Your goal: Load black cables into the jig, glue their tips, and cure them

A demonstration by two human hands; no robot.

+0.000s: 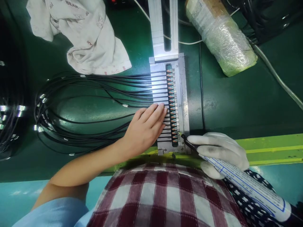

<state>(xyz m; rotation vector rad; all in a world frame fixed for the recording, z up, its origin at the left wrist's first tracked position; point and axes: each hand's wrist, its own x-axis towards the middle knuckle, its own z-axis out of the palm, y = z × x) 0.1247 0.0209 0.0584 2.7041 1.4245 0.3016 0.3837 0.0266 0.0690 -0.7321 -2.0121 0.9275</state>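
My bare left hand point(144, 129) flat, open, pinning thin black wires point(99, 85) on metal comb fixture point(182, 104) — gloved right hand point(219, 149) grips black-tipped pen tool point(189, 143) at near end of row; step in hand looks like seating wire ends.

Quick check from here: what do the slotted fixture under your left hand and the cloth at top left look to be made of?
The fixture looks like bare metal, probably aluminium: silver-grey, matte brushed faces with soft glare. The cloth looks like soft woven or knit fabric, likely cotton: off-white, crumpled in loose folds, printed with small letters. The left hand rests flat on the black wires laid across the fixture.
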